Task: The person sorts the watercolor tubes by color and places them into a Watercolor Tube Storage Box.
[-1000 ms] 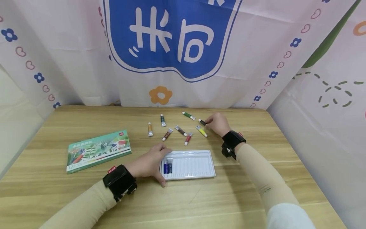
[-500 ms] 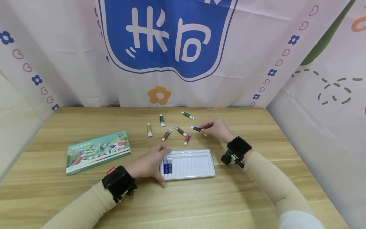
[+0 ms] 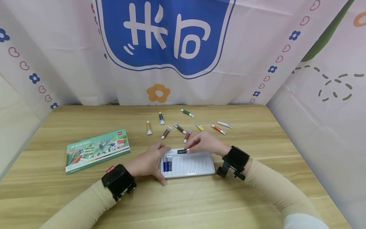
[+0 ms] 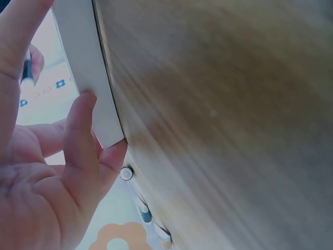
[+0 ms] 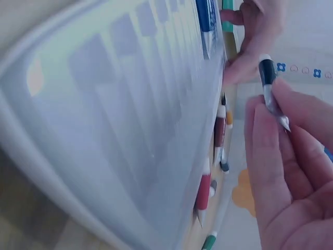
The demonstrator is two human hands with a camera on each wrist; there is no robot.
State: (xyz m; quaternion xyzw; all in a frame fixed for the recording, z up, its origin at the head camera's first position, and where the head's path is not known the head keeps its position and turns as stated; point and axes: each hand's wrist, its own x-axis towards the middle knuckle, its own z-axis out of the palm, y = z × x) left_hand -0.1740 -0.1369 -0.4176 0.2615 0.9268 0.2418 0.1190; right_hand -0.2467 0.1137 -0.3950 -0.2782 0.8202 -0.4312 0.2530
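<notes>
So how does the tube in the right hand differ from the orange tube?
Color: the held tube has a dark body; the orange tube is reddish orange.
Place: the held tube is pinched in the right hand near the far edge of the tray; the orange tube lies on the table.
Both have a white cap and a silvery end.

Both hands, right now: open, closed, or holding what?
Left hand: gripping the white tray at its left end.
Right hand: pinching a dark paint tube.

Glossy white plastic tray (image 3: 200, 165), smooth wood-grain table (image 3: 177, 203), shiny metallic-looking paint tubes (image 3: 218, 129), creased cloth backdrop (image 3: 243, 57)
</notes>
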